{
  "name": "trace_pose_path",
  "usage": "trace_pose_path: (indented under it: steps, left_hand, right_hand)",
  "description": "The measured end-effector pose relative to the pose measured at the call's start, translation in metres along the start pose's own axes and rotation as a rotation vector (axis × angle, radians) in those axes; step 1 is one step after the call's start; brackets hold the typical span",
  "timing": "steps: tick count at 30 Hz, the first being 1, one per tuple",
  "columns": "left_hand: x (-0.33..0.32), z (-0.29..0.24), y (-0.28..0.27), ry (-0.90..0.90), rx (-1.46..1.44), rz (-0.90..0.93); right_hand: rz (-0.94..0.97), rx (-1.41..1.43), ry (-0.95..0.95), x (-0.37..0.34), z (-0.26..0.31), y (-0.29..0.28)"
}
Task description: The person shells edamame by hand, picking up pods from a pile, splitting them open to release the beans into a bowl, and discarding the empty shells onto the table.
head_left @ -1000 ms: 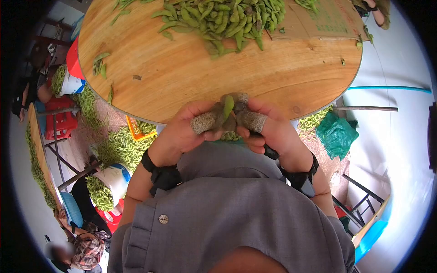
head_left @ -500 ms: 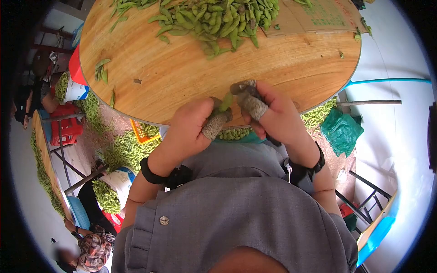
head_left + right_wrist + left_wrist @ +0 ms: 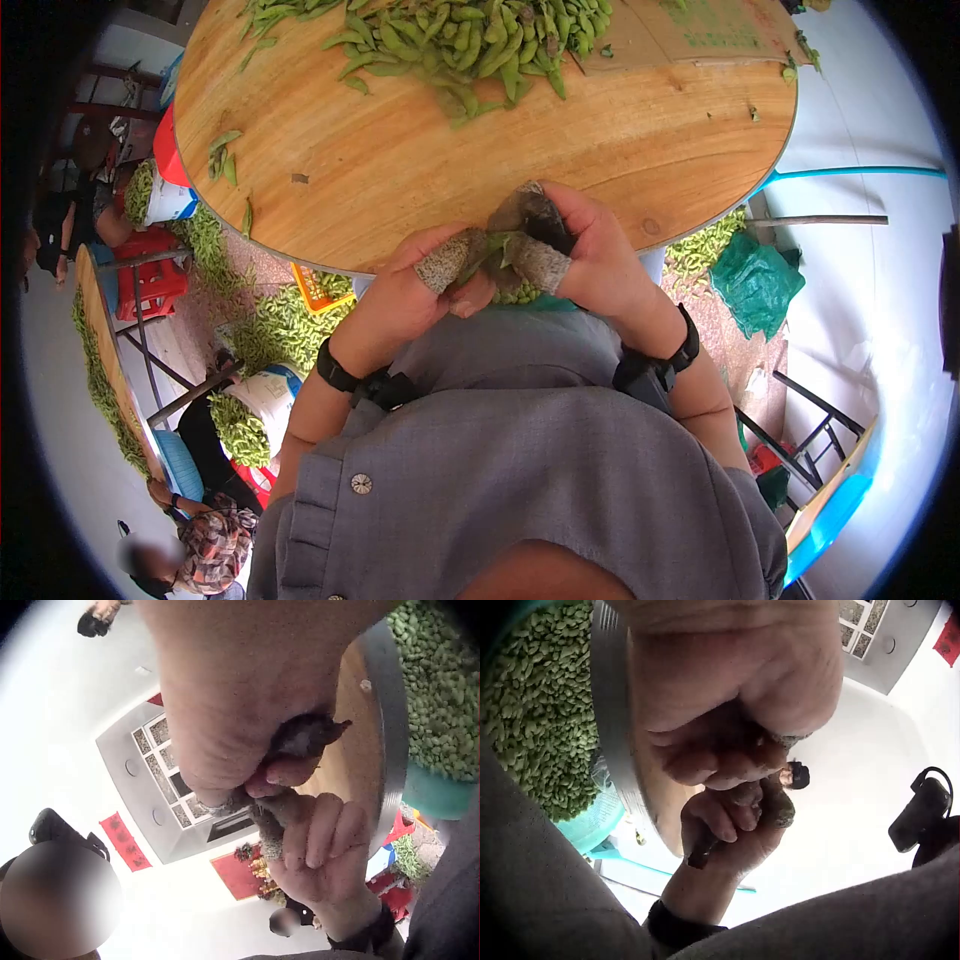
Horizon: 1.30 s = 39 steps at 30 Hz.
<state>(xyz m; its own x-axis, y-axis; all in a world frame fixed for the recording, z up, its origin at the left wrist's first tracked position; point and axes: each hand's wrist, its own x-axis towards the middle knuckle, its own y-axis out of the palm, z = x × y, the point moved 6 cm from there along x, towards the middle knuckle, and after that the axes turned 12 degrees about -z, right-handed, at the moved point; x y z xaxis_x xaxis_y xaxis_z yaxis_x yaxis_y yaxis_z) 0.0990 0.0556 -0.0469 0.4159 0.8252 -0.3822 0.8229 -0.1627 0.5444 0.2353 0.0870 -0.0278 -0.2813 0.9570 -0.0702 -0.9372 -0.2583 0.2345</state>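
In the head view a green pod lies between the two hands, which meet just over the table's near edge. The left hand pinches it from one side with its covered thumb and finger. From the other side the right hand, also with covered thumb and finger, pinches at it. Both hands have curled fingers in the left wrist view, where the left hand hides the pod. A dark piece shows by the right hand in the right wrist view.
A heap of pods lies on the far part of the round wooden table, beside flat cardboard. Shelled beans fill a teal container below the edge. Buckets, loose pods on the floor and other people are at the left.
Half a second ago the hands were slightly apart with a pod at the left fingertips; now they are together again. The right hand has come inward and down towards the left.
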Motion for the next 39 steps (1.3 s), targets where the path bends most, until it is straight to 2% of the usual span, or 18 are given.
trace_pose_path:
  steps: [2, 4, 6, 7, 9, 12, 14, 17, 19, 22, 24, 25, 27, 31, 33, 34, 36, 39]
  left_hand:
    - [0.000, -0.010, 0.000, 0.152, 0.333, -0.072]
    - [0.002, -0.017, -0.002, 0.302, 0.666, -0.141]
    - [-0.001, -0.028, 0.011, 0.776, 1.145, -0.104]
    - [-0.004, -0.030, 0.011, 0.777, 1.145, -0.105]
    - [-0.006, -0.027, -0.008, 0.378, 0.853, -0.269]
    - [-0.004, -0.019, -0.023, 0.274, 0.566, -0.313]
    - [-0.004, -0.021, -0.020, 0.277, 0.593, -0.317]
    - [-0.001, -0.021, -0.015, 0.373, 0.673, -0.290]
    - [0.001, -0.019, -0.010, 0.470, 0.729, -0.261]
    - [-0.003, -0.027, 0.000, 0.666, 0.851, -0.244]
    - [-0.002, -0.015, -0.005, 0.124, 0.472, -0.207]
    - [0.000, -0.012, -0.009, 0.124, 0.471, -0.211]
    - [0.001, 0.006, 0.009, -0.213, -0.348, 0.244]
    - [-0.003, 0.008, 0.012, -0.291, -0.352, 0.144]
    - [0.000, -0.018, 0.000, 0.267, 0.481, -0.223]
    - [0.000, -0.022, 0.000, 0.268, 0.481, -0.223]
    - [-0.010, -0.045, 0.015, 0.775, 1.231, -0.214]
    - [-0.011, -0.048, 0.019, 0.920, 1.251, -0.214]
  right_hand:
    - [0.016, -0.009, 0.034, 0.000, -0.001, -0.003]
    - [0.042, -0.534, -0.089, 0.001, -0.002, -0.007]
    - [0.012, -0.734, -0.139, 0.000, 0.009, -0.005]
    - [-0.021, -0.934, -0.192, -0.001, 0.014, -0.004]
    - [-0.061, -0.937, -0.197, -0.004, 0.015, -0.008]
    - [0.022, -0.895, -0.141, -0.018, 0.012, -0.012]
    - [0.138, -0.850, -0.087, -0.025, 0.004, -0.007]
    - [-0.002, -0.732, -0.099, -0.025, 0.008, -0.011]
    - [-0.113, -0.409, 0.319, -0.015, 0.008, -0.018]
    - [-0.065, -0.108, 0.357, -0.005, -0.010, -0.006]
    - [-0.024, 0.114, 0.356, -0.003, -0.012, 0.001]
    - [0.018, 0.178, 0.373, -0.003, -0.009, 0.006]
    - [0.061, 0.242, 0.394, -0.006, -0.008, 0.011]
    - [0.022, 0.367, 0.482, -0.008, -0.012, 0.011]
    - [-0.041, 0.376, 0.534, -0.009, -0.016, 0.007]
    - [-0.050, 0.327, 0.517, -0.008, -0.016, 0.004]
    - [-0.059, 0.283, 0.502, -0.007, -0.015, 0.003]
    - [-0.041, 0.170, 0.465, -0.005, -0.007, 0.005]
